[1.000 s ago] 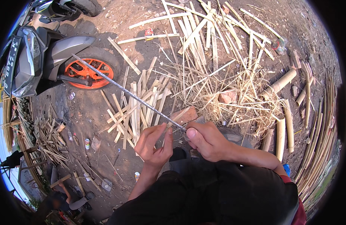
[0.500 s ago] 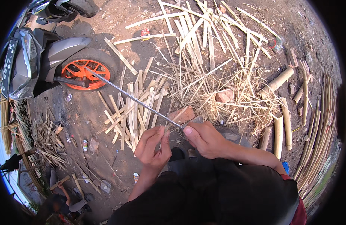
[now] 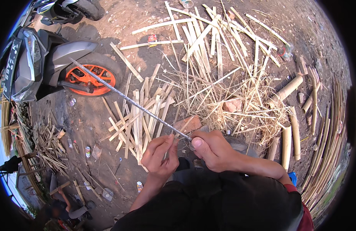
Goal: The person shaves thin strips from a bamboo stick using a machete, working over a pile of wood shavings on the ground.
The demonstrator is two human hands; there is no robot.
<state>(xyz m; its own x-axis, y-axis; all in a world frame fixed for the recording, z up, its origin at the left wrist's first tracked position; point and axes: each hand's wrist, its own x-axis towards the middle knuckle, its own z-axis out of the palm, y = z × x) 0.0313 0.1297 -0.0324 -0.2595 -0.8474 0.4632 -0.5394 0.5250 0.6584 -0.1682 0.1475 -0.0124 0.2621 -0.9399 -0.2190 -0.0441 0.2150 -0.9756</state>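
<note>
Two hands: right pinching a long grey rod, left half-curled, whether pinching anything I cannot tell.

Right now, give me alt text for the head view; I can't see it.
A person's right hand grips a long, thin grey rod slanting to the upper left; the left hand makes a pinch close beside it. Pale split strips lie scattered on dirt ground, with an orange-wheeled motorcycle at upper left.

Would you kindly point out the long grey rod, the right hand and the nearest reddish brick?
Long grey rod (image 3: 139,106): head view, middle of shaft.
Right hand (image 3: 214,150): head view, near thumb's base.
Reddish brick (image 3: 191,124): head view, upper face.
</note>
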